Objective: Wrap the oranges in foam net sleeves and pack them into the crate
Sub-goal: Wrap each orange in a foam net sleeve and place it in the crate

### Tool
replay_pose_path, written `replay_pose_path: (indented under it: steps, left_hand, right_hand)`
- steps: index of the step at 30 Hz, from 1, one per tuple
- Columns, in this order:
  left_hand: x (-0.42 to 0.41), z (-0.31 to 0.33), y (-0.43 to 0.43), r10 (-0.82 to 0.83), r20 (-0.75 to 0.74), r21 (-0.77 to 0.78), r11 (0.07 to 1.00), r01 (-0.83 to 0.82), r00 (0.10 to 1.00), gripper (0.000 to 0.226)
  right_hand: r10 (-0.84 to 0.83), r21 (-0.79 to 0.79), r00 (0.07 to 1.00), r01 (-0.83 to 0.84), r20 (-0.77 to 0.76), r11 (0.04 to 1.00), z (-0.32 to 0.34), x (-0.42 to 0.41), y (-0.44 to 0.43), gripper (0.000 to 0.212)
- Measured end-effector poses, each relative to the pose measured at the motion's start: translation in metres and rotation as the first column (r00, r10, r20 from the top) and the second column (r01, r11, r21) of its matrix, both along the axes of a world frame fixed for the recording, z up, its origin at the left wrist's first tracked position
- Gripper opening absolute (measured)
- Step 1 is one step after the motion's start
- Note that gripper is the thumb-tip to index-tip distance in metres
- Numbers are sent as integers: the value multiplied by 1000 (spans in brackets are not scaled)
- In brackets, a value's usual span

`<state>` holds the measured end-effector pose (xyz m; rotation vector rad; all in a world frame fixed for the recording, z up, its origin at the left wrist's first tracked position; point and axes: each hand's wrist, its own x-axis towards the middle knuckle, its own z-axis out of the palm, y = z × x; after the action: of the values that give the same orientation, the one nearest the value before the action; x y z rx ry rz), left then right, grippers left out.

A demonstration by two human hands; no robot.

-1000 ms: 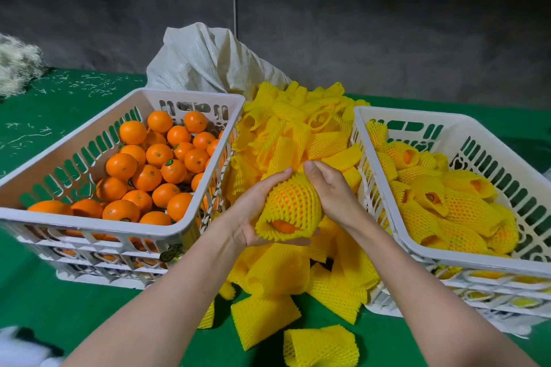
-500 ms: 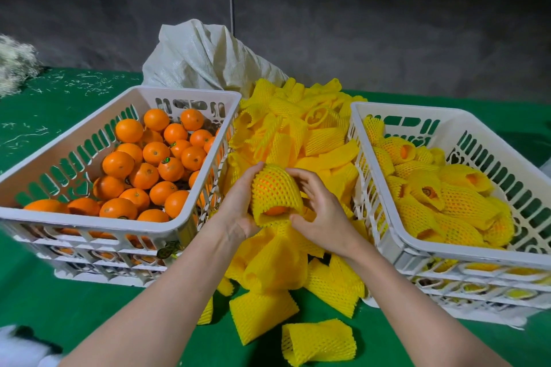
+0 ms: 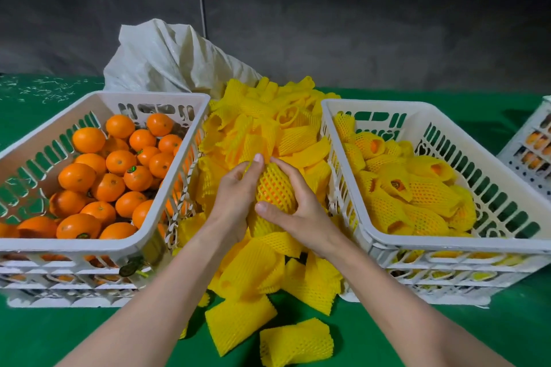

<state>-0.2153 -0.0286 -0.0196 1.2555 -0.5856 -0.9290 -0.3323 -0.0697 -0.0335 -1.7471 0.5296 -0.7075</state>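
Both hands hold one orange in a yellow foam net sleeve (image 3: 274,188) above the pile of loose sleeves (image 3: 268,134). My left hand (image 3: 235,197) grips its left side, thumb up at the top. My right hand (image 3: 295,205) grips its right side, thumb across the lower front. Orange skin shows through the stretched mesh. The white crate on the left (image 3: 167,217) holds many bare oranges (image 3: 119,162). The white crate on the right (image 3: 369,223) holds several sleeved oranges (image 3: 423,197).
Loose yellow sleeves (image 3: 238,325) lie on the green tabletop (image 3: 59,334) between the crates and toward me. A crumpled white sack (image 3: 167,59) sits behind the pile. Another white crate (image 3: 533,146) with oranges stands at the far right edge. A dark wall closes the back.
The sleeve has been pulled farther over the orange, and its open end no longer shows the bare fruit. Both hands have shifted their hold, with my right thumb now across the lower front.
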Motion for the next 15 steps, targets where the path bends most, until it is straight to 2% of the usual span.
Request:
replay_pose_path:
  steps: [2,5,10,13,15]
  left_hand:
    - [-10,5,-7,29,70,-32,999,-27,997,24]
    - [-27,16,-20,38,139,-66,997,-29,990,26]
    - [-57,22,-51,-32,413,-171,979,112,910,16]
    - [-80,7,-77,37,506,-214,973,84,862,33]
    - [-96,-5,-95,151,600,-244,970,0,786,28]
  right_hand:
    - [-51,1,998,51,24,999,3,-5,-4,69]
    - [-106,3,992,106,62,994,9,-18,-14,66]
    - [-122,-57,990,127,77,990,21,-59,-47,73]
    - [-306,-12,951,307,42,952,18,-87,-77,74]
    - [-494,38,868,496,-47,868,13,-103,-105,69]
